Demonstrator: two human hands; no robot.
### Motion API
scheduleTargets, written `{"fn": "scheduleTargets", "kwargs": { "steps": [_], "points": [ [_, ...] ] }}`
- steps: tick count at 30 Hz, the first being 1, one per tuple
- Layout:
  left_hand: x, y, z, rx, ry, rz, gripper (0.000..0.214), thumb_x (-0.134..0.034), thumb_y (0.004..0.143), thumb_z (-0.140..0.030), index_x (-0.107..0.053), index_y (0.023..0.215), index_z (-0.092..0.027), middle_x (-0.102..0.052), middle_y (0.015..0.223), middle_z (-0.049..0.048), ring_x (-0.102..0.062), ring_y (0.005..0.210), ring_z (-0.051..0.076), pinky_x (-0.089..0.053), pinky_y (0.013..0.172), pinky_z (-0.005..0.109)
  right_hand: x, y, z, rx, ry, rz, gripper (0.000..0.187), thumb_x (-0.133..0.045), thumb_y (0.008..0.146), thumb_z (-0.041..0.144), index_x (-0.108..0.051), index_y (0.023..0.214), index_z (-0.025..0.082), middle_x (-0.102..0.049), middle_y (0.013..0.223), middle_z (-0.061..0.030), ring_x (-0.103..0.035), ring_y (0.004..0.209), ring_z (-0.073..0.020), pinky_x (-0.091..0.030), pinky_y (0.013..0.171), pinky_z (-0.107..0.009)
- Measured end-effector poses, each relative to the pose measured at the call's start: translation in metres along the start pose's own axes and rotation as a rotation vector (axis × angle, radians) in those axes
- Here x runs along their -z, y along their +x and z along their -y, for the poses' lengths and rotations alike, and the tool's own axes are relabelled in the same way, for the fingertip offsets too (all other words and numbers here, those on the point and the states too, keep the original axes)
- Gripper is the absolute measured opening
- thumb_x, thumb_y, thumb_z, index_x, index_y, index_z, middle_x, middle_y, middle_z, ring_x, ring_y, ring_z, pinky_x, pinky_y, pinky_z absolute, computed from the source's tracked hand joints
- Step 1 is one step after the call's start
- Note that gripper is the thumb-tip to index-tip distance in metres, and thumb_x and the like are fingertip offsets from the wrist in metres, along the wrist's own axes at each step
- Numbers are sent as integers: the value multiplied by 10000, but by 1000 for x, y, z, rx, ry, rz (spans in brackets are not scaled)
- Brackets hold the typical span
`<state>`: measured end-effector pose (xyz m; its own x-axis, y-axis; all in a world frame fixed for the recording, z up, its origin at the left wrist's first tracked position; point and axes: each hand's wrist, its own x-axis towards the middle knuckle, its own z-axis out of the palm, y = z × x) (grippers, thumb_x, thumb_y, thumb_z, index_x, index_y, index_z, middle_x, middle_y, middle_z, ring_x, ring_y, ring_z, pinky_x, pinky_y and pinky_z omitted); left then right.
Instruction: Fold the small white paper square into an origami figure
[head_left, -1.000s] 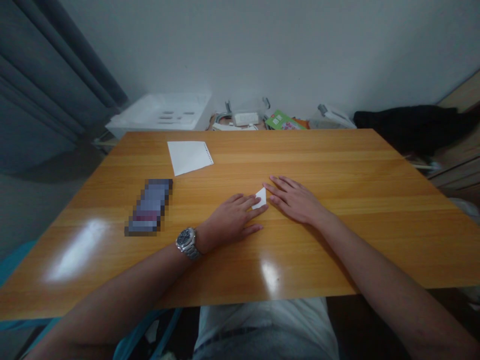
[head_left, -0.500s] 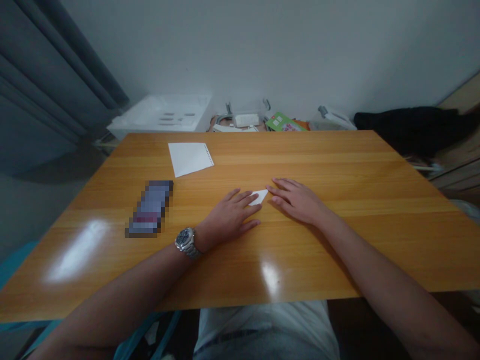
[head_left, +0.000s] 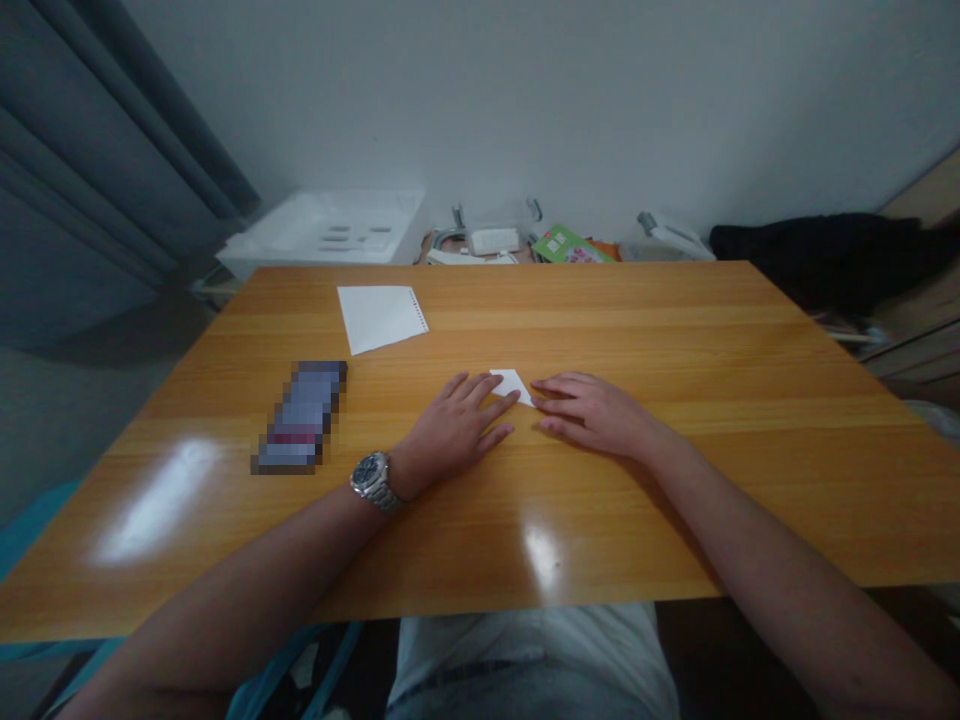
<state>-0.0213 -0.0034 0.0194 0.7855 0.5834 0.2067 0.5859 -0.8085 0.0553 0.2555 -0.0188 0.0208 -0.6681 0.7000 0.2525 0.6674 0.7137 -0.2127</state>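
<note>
1. A small white paper [head_left: 510, 381] lies on a table [head_left: 480, 540], at the clock's center.
2. From 8 o'clock, the left hand [head_left: 451, 428], fingers spread, rests its fingertips on it.
3. Past 3 o'clock, the right hand [head_left: 596, 413] is loosely spread; contact cannot be told.
4. A sheet [head_left: 382, 318] lies at 10 o'clock.

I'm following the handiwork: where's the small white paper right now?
In the head view, the small white paper lies near the middle of the table, partly covered by the left hand, with the right hand close at its right tip.
</note>
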Motion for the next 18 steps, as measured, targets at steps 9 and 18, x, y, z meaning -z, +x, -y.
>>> {"fn": "scheduleTargets", "kwargs": {
  "steps": [9, 18],
  "points": [
    [-3, 1, 2, -8, -29, 23, 481, -344, 1082, -426, -497, 1492, -227, -460, 1564, 127, -393, 1473, 279, -265, 1235, 517, -4, 0, 1, -99, 100, -84, 356, -527, 1030, 399, -740, 1225, 191, -701, 1313, -127, -647, 1202, -268, -502, 1049, -454],
    [-5, 6, 1, -100, -140, 58, 498, -366, 1069, -487, -564, 1420, -194, -418, 1602, 117, -379, 1490, 271, -235, 1261, 500, -22, 9, 1, -321, 231, -289, 171, -630, 968, 299, -733, 1078, 219, -695, 1057, -88, -644, 1018, -250, -521, 920, -421]
  ]
}}
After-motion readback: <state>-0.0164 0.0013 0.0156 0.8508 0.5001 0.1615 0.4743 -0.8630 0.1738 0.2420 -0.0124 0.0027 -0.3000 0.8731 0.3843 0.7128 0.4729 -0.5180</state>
